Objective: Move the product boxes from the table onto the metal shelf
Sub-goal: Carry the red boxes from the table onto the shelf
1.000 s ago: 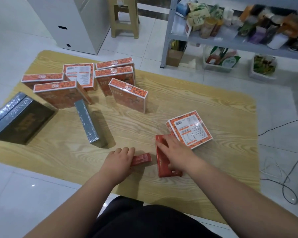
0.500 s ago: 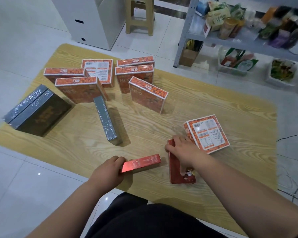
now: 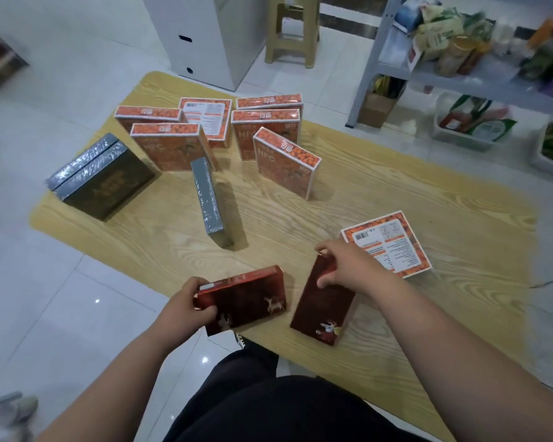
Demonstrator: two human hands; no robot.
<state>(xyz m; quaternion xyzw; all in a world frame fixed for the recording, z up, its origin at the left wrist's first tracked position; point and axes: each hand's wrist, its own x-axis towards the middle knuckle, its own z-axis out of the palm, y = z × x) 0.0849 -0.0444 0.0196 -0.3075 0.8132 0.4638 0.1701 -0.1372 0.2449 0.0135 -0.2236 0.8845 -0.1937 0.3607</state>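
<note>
Left hand [image 3: 186, 311] bare, right hand [image 3: 348, 269] bare, both forearms [image 3: 115, 371] uncovered all the way to the frame edge, black garment [image 3: 284, 409] over the lap, plain matte fabric, soft creases showing

The left red box [image 3: 246, 301] tilts over the near edge of the counter [image 3: 396, 193], the right red box [image 3: 324, 311] slanted beside it; a flat orange box [image 3: 393, 247] lies label-up just right; upright orange boxes [image 3: 281, 161] cluster farther back

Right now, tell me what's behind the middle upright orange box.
Two more upright orange boxes: the nearer box and the farther box. The middle box covers the nearer box's lower right corner.
</note>
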